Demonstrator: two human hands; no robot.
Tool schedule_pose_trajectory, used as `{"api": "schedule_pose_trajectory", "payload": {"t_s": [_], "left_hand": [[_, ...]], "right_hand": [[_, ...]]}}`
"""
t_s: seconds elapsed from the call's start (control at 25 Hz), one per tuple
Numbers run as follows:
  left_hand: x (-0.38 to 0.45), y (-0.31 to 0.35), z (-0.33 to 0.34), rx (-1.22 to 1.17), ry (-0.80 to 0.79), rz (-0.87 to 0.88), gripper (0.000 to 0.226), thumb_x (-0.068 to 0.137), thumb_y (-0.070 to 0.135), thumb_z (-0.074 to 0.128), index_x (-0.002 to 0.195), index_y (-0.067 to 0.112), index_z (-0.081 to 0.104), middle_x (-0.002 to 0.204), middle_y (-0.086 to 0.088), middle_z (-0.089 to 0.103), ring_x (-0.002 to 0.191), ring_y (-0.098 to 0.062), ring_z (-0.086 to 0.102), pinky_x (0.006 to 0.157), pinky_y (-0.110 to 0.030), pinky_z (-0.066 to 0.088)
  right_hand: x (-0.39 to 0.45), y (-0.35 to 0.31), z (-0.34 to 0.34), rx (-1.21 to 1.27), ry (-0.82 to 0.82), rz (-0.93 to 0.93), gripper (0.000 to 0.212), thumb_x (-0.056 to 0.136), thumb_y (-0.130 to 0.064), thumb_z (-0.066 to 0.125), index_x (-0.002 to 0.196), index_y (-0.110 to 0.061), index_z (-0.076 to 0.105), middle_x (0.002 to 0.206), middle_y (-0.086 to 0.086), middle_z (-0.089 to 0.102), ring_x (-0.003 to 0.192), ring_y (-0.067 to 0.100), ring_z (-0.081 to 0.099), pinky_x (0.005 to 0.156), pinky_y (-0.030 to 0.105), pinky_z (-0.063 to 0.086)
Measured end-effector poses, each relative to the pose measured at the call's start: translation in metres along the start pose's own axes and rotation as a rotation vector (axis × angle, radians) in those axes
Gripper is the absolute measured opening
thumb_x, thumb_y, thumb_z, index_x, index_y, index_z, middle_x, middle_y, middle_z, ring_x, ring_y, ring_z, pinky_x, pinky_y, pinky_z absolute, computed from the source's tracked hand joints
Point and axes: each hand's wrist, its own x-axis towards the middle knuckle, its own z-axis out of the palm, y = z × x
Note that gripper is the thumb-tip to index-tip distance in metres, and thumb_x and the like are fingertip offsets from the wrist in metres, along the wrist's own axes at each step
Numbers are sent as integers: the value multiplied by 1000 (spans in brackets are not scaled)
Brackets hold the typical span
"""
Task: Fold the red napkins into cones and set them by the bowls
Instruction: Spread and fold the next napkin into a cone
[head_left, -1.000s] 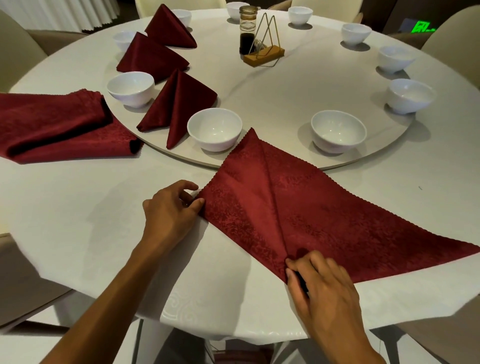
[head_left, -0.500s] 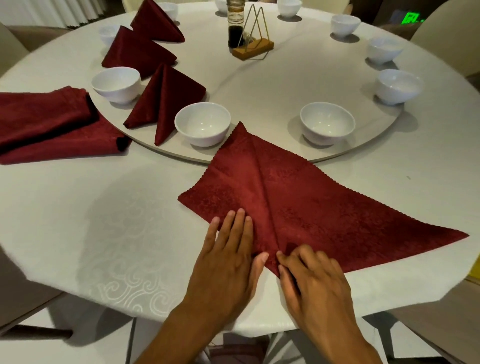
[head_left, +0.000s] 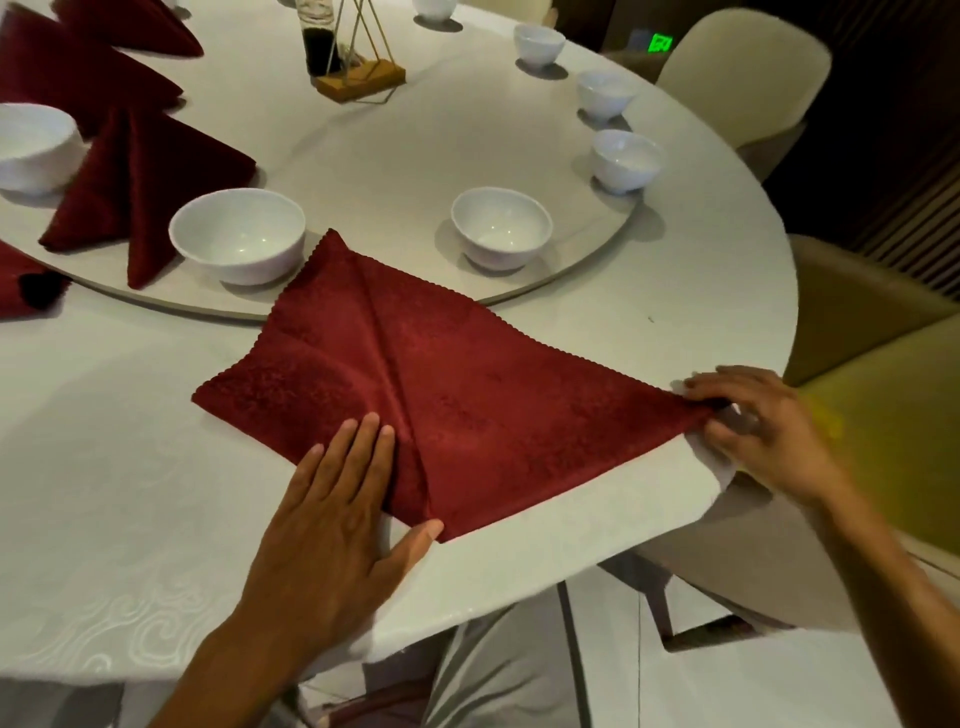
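A red napkin (head_left: 467, 384) lies flat on the white table near its front edge, folded into a wide triangle with its left flap turned in. My left hand (head_left: 332, 509) presses flat on the napkin's near point, fingers straight. My right hand (head_left: 763, 431) pinches the napkin's far right corner at the table's edge. Two white bowls (head_left: 239, 234) (head_left: 501, 226) stand on the turntable just behind the napkin. A finished red cone (head_left: 135, 176) stands left of the nearer bowl.
The round turntable (head_left: 571, 275) carries more bowls (head_left: 626, 158) along its right rim, more red cones (head_left: 78, 78) at the back left, and a dark bottle with a wire stand (head_left: 358, 67). Beige chairs (head_left: 862, 322) stand close on the right.
My right hand left the napkin's near point and went out to its right corner. My left hand stays flat on the near point. The view has swung right.
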Motion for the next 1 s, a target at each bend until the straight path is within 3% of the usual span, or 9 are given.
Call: {"api": "schedule_pose_trajectory", "payload": {"t_s": [0.08,0.12,0.2,0.28,0.36,0.56,0.72,0.84,1.0], "left_hand": [[0,1,-1,14,-25,-2,94,87,73,29,146,1,38,154,-14,34,144,-30,31,115,-45,23],[0,2,-1,22,-42,0,95,87,75,28,146,1,38,155,-13,33,144,-29,30,115,-45,23],[1,3,-3,33,-71,-9,96,88,77,25,148,3,36,156,-11,30,146,-27,27,115,-44,23],[2,2,-4,35,-86,-21,97,88,79,22,149,4,33,158,-10,27,147,-25,24,115,-43,21],[1,0,-5,23,-81,-26,96,89,79,21,150,5,31,159,-9,26,148,-24,22,115,-42,19],[0,0,-8,-7,5,36,88,92,73,32,151,9,32,160,-10,24,149,-26,20,117,-46,20],[-3,0,-8,-42,87,185,65,94,59,45,148,23,38,153,-5,38,140,-24,38,109,-50,38],[-1,1,-8,-22,47,190,59,94,58,45,147,31,38,154,1,37,139,-20,38,110,-44,36],[-2,3,-11,-45,67,134,50,93,64,42,122,29,62,137,2,54,125,-19,50,102,-44,43]], "right_hand": [[12,16,-16,228,31,100,32,78,7,74,90,-22,74,102,-16,72,102,33,63,83,26,48],[21,14,-23,319,23,123,29,77,4,75,84,-24,75,99,-16,73,94,37,62,75,28,49],[47,-11,-39,375,10,55,16,76,-14,75,82,-29,75,100,-10,74,85,42,62,76,40,53],[88,-53,-52,334,-33,-52,12,78,-26,74,86,-34,74,97,-10,74,82,18,69,75,30,57],[135,-106,-51,238,-117,-151,12,82,-23,74,87,-34,72,90,-17,72,83,0,66,72,14,48],[222,-231,17,12,-306,-277,6,80,-21,65,84,-25,66,87,-6,66,73,10,61,56,23,44],[248,-265,82,-162,-417,-231,15,79,-18,65,94,-18,68,95,1,64,87,20,61,64,25,44],[255,-260,106,-145,-438,-178,14,77,-18,65,90,-16,69,94,1,69,85,20,64,70,28,52],[257,-251,116,-61,-383,-109,19,73,-22,65,89,-15,74,89,3,71,81,20,66,78,36,58]]}}
